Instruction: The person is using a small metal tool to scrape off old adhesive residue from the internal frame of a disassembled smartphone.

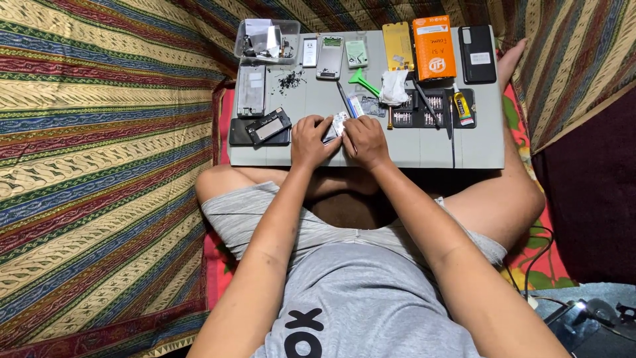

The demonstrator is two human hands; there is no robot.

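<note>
In the middle of the frame, the left hand [313,140] and right hand [365,140] pinch a small, thin silvery phone part [338,124] on the grey board [430,149]. It looks light and breakable; hold its edges.

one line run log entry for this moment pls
left hand: pressing small phone part | right hand: on same part, thin tool in fingers | surface: grey work board | nearby: orange box, green pry tool
</note>
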